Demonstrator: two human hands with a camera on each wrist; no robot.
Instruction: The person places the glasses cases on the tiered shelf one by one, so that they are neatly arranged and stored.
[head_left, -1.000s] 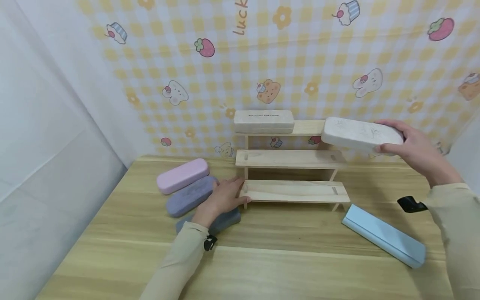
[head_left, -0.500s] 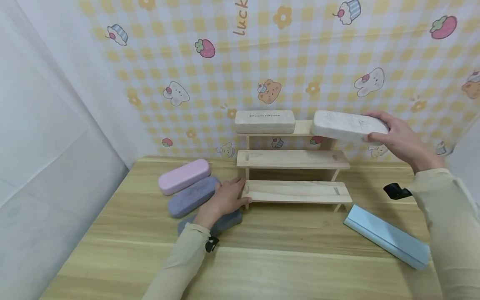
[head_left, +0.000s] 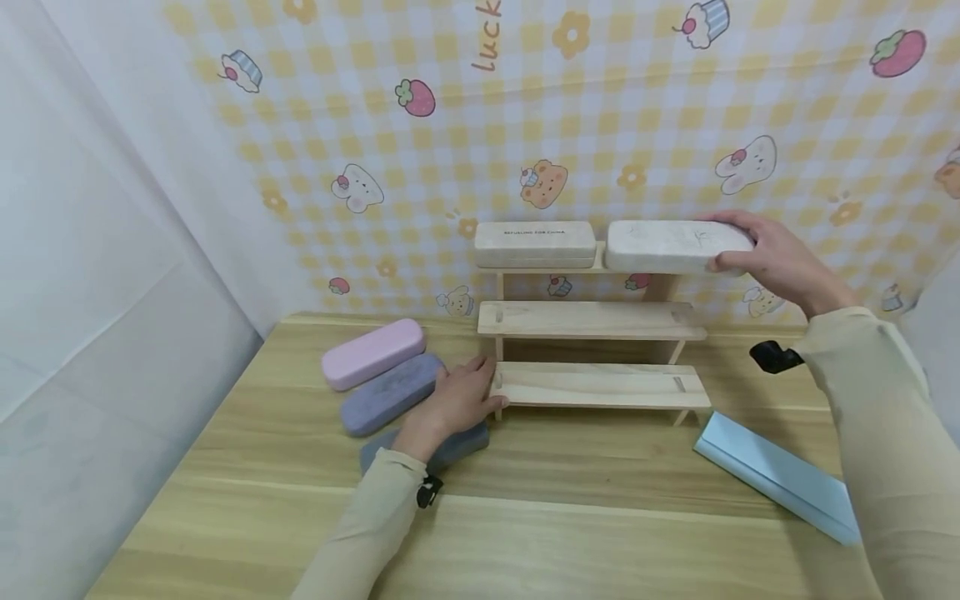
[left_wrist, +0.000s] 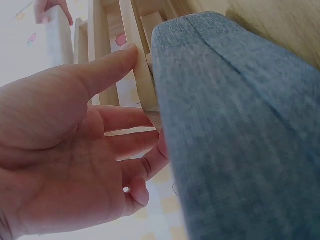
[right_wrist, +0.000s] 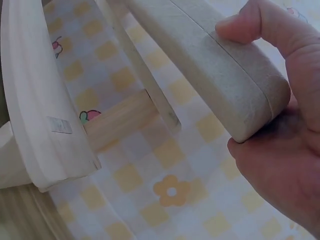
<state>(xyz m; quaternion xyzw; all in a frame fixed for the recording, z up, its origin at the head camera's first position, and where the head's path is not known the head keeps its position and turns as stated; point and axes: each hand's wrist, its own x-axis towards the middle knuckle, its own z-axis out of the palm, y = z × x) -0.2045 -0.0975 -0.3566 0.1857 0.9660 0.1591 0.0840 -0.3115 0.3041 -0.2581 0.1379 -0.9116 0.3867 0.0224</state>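
My right hand (head_left: 776, 258) grips the right end of a whitish glasses case (head_left: 667, 243), thumb on its front and fingers behind. This case hangs close over the right part of the top step of a three-step wooden shelf (head_left: 592, 318); in the right wrist view a gap shows between the case and the step (right_wrist: 142, 70). A second pale glasses case (head_left: 535, 243), with dark lettering, sits on the top step's left part. My left hand (head_left: 453, 404) holds the left end of the lowest step, the thumb (left_wrist: 112, 65) at its front and fingers round its side.
Left of the shelf lie a pink case (head_left: 373, 354), a purple-blue case (head_left: 392, 393) and a blue-grey fabric case (left_wrist: 220, 125), partly under my left forearm. A light blue case (head_left: 776, 475) lies at front right. A patterned cloth (head_left: 450, 150) hangs behind.
My right hand has carried the whitish case leftward, and it now lines up beside the lettered case. My left hand keeps its place on the shelf; the view has shifted slightly.
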